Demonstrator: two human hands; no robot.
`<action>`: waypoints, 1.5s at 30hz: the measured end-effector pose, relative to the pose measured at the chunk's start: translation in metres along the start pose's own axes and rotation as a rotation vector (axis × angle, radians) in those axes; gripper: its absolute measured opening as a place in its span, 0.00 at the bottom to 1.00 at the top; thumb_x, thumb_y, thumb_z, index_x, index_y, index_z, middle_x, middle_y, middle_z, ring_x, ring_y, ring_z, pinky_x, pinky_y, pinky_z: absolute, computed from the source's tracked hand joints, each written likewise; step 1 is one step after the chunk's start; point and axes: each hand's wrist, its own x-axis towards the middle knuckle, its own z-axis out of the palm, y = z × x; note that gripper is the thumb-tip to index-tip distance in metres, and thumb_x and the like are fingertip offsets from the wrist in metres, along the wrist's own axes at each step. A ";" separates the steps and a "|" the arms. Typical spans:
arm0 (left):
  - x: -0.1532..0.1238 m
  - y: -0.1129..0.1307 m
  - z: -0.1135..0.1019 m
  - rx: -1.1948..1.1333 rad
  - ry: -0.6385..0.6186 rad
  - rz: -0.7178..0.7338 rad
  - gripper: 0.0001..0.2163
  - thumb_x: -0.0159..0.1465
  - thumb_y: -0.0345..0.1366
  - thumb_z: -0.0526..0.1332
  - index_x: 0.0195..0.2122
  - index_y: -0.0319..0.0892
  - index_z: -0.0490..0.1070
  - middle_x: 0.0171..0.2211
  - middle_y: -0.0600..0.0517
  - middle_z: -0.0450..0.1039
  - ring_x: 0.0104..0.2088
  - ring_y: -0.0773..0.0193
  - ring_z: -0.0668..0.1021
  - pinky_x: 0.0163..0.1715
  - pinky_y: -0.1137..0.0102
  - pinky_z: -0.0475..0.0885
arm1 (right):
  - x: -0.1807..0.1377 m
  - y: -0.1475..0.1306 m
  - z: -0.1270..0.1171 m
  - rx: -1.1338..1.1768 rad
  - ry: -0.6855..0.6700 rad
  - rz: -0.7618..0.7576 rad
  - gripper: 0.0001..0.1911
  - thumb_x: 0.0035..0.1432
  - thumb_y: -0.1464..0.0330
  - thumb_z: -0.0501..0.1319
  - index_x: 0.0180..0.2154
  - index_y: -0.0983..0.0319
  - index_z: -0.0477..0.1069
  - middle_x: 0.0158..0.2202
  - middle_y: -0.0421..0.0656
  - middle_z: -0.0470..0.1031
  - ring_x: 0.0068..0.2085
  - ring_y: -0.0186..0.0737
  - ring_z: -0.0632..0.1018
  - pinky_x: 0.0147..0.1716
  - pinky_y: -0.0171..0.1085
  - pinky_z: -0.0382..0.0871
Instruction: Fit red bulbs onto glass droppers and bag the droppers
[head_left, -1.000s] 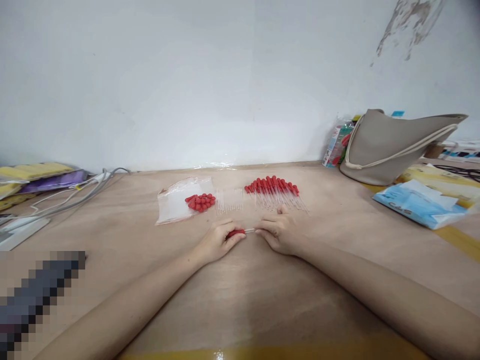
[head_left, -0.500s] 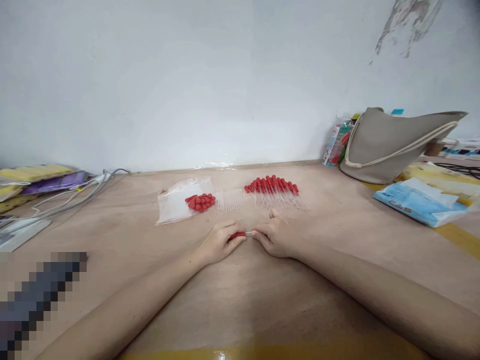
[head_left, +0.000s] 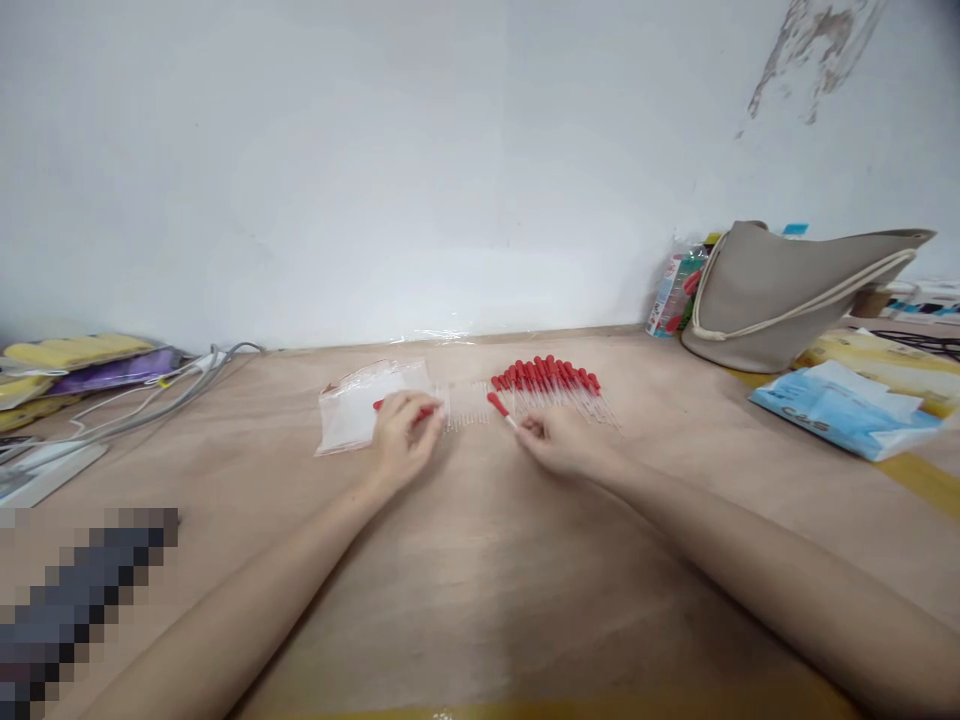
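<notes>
My right hand pinches the thin clear tube of a dropper, its red rubber bulb pointing up and left. Curled over the pile of red rubber bulbs is my left hand, slightly blurred. Its thumb and fingertips come together around a red bulb, and the hand hides most of the pile. Between the hands lies a row of thin clear tubes. Several droppers with red bulbs lie side by side beyond my right hand.
A clear plastic bag with a white sheet lies under and left of the bulbs. At the right are a blue tissue pack, a grey bag and a bottle. Cables and yellow-purple packs lie left.
My left hand has let go of the dropper's bulb and moved left to the bulb pile. My right hand keeps the dropper, now tilted with its bulb up and left.
</notes>
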 end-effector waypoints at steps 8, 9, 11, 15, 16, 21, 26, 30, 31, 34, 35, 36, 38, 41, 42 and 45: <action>0.013 -0.084 -0.024 0.256 -0.018 -0.524 0.12 0.55 0.40 0.56 0.35 0.41 0.73 0.36 0.47 0.69 0.39 0.58 0.71 0.40 0.65 0.67 | 0.071 0.005 0.019 -0.237 0.148 0.350 0.15 0.55 0.64 0.50 0.25 0.62 0.72 0.28 0.46 0.75 0.33 0.41 0.74 0.35 0.38 0.57; 0.013 -0.090 -0.025 0.267 -0.053 -0.540 0.13 0.55 0.41 0.55 0.36 0.41 0.73 0.36 0.47 0.69 0.38 0.58 0.72 0.41 0.64 0.67 | 0.076 0.004 0.022 -0.259 0.148 0.372 0.15 0.55 0.64 0.50 0.27 0.63 0.72 0.30 0.47 0.75 0.34 0.43 0.74 0.37 0.40 0.57; 0.011 -0.097 -0.025 0.279 -0.124 -0.544 0.15 0.57 0.41 0.53 0.37 0.39 0.73 0.37 0.46 0.71 0.37 0.58 0.72 0.41 0.65 0.67 | 0.082 0.004 0.027 -0.279 0.147 0.402 0.14 0.54 0.65 0.51 0.31 0.65 0.72 0.32 0.51 0.75 0.36 0.45 0.74 0.39 0.43 0.55; 0.010 -0.103 -0.023 0.262 -0.230 -0.520 0.16 0.58 0.40 0.51 0.41 0.39 0.72 0.40 0.46 0.72 0.36 0.60 0.74 0.39 0.67 0.68 | 0.083 0.007 0.030 -0.310 0.121 0.425 0.15 0.54 0.64 0.51 0.33 0.66 0.72 0.33 0.53 0.74 0.37 0.48 0.74 0.40 0.45 0.53; 0.009 -0.103 -0.022 0.258 -0.242 -0.517 0.16 0.58 0.39 0.51 0.42 0.39 0.72 0.41 0.46 0.72 0.36 0.60 0.74 0.39 0.67 0.68 | 0.082 0.007 0.030 -0.315 0.115 0.427 0.16 0.55 0.63 0.51 0.34 0.66 0.72 0.33 0.53 0.74 0.37 0.49 0.74 0.40 0.45 0.53; 0.008 -0.106 -0.021 0.258 -0.283 -0.515 0.16 0.58 0.38 0.51 0.43 0.41 0.71 0.41 0.48 0.72 0.36 0.61 0.74 0.39 0.68 0.68 | 0.079 0.002 0.027 -0.329 0.099 0.403 0.19 0.56 0.59 0.49 0.34 0.67 0.71 0.34 0.54 0.74 0.38 0.49 0.74 0.42 0.46 0.51; 0.009 -0.109 -0.019 0.272 -0.294 -0.510 0.15 0.58 0.37 0.51 0.43 0.41 0.71 0.41 0.48 0.73 0.36 0.61 0.75 0.39 0.69 0.68 | 0.081 -0.014 0.033 -0.302 0.060 0.348 0.16 0.55 0.61 0.50 0.32 0.63 0.71 0.33 0.49 0.75 0.37 0.45 0.73 0.42 0.44 0.51; 0.010 -0.112 -0.017 0.289 -0.298 -0.509 0.16 0.57 0.36 0.52 0.45 0.40 0.70 0.41 0.46 0.73 0.35 0.60 0.75 0.39 0.68 0.68 | 0.086 -0.023 0.039 -0.271 0.014 0.389 0.11 0.52 0.66 0.54 0.30 0.64 0.72 0.33 0.50 0.75 0.36 0.44 0.74 0.41 0.44 0.51; 0.010 -0.112 -0.017 0.292 -0.300 -0.512 0.16 0.57 0.36 0.53 0.45 0.40 0.70 0.41 0.46 0.73 0.35 0.60 0.75 0.39 0.67 0.68 | 0.088 -0.024 0.040 -0.261 0.004 0.402 0.10 0.51 0.67 0.54 0.30 0.64 0.72 0.33 0.50 0.75 0.35 0.44 0.74 0.41 0.44 0.51; 0.010 -0.111 -0.016 0.299 -0.297 -0.531 0.15 0.56 0.36 0.54 0.43 0.41 0.71 0.39 0.46 0.74 0.35 0.58 0.75 0.37 0.67 0.68 | 0.092 -0.025 0.040 -0.229 -0.021 0.437 0.08 0.49 0.69 0.55 0.30 0.63 0.72 0.33 0.50 0.75 0.35 0.44 0.75 0.42 0.46 0.51; 0.010 -0.111 -0.016 0.301 -0.291 -0.541 0.15 0.56 0.36 0.54 0.42 0.40 0.71 0.39 0.46 0.74 0.35 0.58 0.76 0.37 0.67 0.68 | 0.093 -0.026 0.041 -0.219 -0.029 0.449 0.08 0.48 0.70 0.56 0.30 0.63 0.72 0.33 0.50 0.75 0.35 0.45 0.75 0.41 0.46 0.52; 0.010 -0.110 -0.016 0.304 -0.281 -0.553 0.14 0.56 0.36 0.55 0.42 0.40 0.72 0.38 0.45 0.74 0.36 0.57 0.76 0.37 0.66 0.68 | 0.094 -0.026 0.041 -0.209 -0.035 0.460 0.08 0.47 0.70 0.56 0.30 0.63 0.72 0.33 0.50 0.75 0.35 0.45 0.75 0.41 0.46 0.52; 0.010 -0.108 -0.016 0.312 -0.246 -0.580 0.15 0.56 0.36 0.54 0.42 0.38 0.71 0.37 0.44 0.74 0.36 0.56 0.76 0.36 0.65 0.69 | 0.096 -0.027 0.040 -0.193 -0.040 0.475 0.08 0.46 0.70 0.57 0.31 0.64 0.72 0.32 0.50 0.75 0.35 0.46 0.75 0.40 0.46 0.53; 0.011 -0.102 -0.018 0.323 -0.134 -0.599 0.18 0.57 0.34 0.52 0.48 0.35 0.65 0.37 0.43 0.73 0.37 0.57 0.75 0.36 0.66 0.69 | 0.094 -0.029 0.037 -0.177 -0.018 0.459 0.09 0.49 0.69 0.55 0.31 0.64 0.71 0.33 0.52 0.75 0.35 0.47 0.75 0.39 0.45 0.55; 0.012 -0.099 -0.019 0.307 -0.073 -0.573 0.18 0.58 0.34 0.51 0.49 0.35 0.63 0.38 0.44 0.72 0.36 0.59 0.75 0.36 0.67 0.69 | 0.091 -0.029 0.036 -0.173 -0.001 0.443 0.10 0.50 0.68 0.54 0.32 0.65 0.71 0.34 0.53 0.75 0.36 0.47 0.75 0.39 0.44 0.55; 0.015 -0.077 -0.020 0.189 0.084 -0.375 0.17 0.59 0.34 0.51 0.49 0.38 0.62 0.39 0.46 0.69 0.35 0.63 0.74 0.36 0.69 0.69 | 0.078 -0.025 0.030 -0.165 0.073 0.382 0.14 0.57 0.67 0.48 0.38 0.67 0.67 0.37 0.54 0.73 0.38 0.47 0.74 0.38 0.42 0.56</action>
